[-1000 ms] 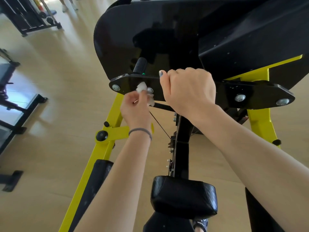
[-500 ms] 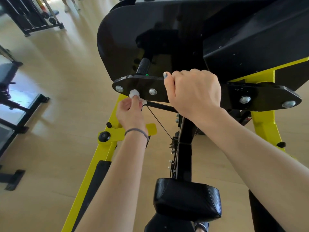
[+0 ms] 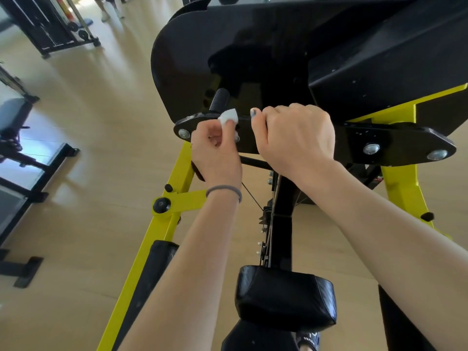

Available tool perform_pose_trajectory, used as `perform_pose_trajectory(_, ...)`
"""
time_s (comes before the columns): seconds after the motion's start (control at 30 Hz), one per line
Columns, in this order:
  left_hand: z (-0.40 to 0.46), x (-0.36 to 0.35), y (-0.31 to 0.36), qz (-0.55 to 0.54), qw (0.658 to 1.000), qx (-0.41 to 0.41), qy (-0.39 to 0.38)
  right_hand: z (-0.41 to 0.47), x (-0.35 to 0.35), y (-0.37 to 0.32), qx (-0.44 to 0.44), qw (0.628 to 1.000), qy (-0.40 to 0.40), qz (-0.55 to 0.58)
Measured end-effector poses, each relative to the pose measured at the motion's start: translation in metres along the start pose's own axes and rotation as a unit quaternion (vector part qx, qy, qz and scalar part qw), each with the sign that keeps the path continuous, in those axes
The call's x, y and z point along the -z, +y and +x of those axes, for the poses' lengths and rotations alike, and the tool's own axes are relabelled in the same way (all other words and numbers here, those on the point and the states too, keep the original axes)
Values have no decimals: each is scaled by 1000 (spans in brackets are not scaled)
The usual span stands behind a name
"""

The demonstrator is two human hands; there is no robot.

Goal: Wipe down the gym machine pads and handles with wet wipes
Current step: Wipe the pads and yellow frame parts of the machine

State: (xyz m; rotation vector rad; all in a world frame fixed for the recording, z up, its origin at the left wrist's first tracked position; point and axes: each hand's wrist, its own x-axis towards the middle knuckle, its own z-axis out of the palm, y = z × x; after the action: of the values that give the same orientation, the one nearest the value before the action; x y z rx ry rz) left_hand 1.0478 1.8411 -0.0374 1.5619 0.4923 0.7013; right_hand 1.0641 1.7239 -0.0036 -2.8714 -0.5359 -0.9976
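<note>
Pad (image 3: 283, 297), black and padded, sits nearest the camera at bottom centre, mounted on a black upright post (image 3: 282, 198) that runs away toward the machine's upper part. Left of it a yellow frame leg (image 3: 149, 239) slants from lower left up to the right, with a second black pad (image 3: 149, 272) lying along it. Both forearms reach forward past these. Left hand (image 3: 216, 150), grey band (image 3: 224, 190) on the wrist, has its fingers curled and pinches a small wadded white wet wipe (image 3: 228, 117), pressed against the top edge of a flat black bar (image 3: 395, 143). The bar's long axis runs left to right across the view, bolt heads at both ends. Right hand (image 3: 296, 135) is clenched over the same bar just beside the wipe, fingers wrapped over its top edge. A ribbed black handle grip (image 3: 219, 100) stands up from the bar's left end, pointing up and away, just behind the wipe. Beyond rises a glossy black shroud (image 3: 202, 54); wood floor (image 3: 88, 122) and other equipment (image 3: 50, 24) lie further left.
</note>
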Motion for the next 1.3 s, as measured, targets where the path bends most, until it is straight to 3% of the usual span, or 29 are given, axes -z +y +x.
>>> perform_pose_trajectory(0.17, 24, 18, -9, -21, 990, 83, 113, 1, 0, 0, 1, 1000, 0, 1)
perform_pose_trajectory(0.27, 9, 8, -7, 44, 998, -30, 20, 1, 0, -1, -4, 1000, 8, -3)
perform_pose_trajectory(0.33, -3, -3, -4, 108, 985, -124, -48, 0, 1, 0, -11, 1000, 9, 7)
perform_pose_trajectory(0.4, -3, -5, -2, 141, 973, -171, -58, 0, 5, 1, -25, 999, -8, 36)
perform_pose_trajectory(0.47, 4, 0, -4, 155, 970, -184, -41, 1, 9, 4, -39, 996, -43, 67)
perform_pose_trajectory(0.6, 8, 4, -3, 125, 985, -113, 29, 1, 18, 10, -74, 975, -41, 203)
perform_pose_trajectory(0.67, -4, -4, 3, 135, 978, -159, -1, -1, 28, 13, -99, 947, -17, 304)
perform_pose_trajectory(0.77, -28, -26, 13, 157, 953, -233, -110, -12, 46, 33, -179, 912, 23, 368)
perform_pose_trajectory(0.93, -38, -36, 37, 102, 960, -234, -119, -49, 56, 99, -302, 874, 61, 375)
perform_pose_trajectory(1.07, -60, -45, 81, 71, 914, -357, -181, -80, 48, 140, -296, 919, 49, 255)
perform_pose_trajectory(1.13, -84, -59, 80, 71, 914, -324, -233, -88, 39, 152, -295, 931, 13, 213)
perform_pose_trajectory(1.2, -111, -76, 58, 91, 931, -212, -284, -90, 30, 156, -296, 933, -35, 201)
perform_pose_trajectory(1.23, -122, -83, 43, 99, 940, -130, -299, -92, 25, 155, -291, 936, -48, 193)
perform_pose_trajectory(1.3, -134, -97, 18, 37, 952, 111, -283, -96, 18, 154, -281, 943, -38, 177)
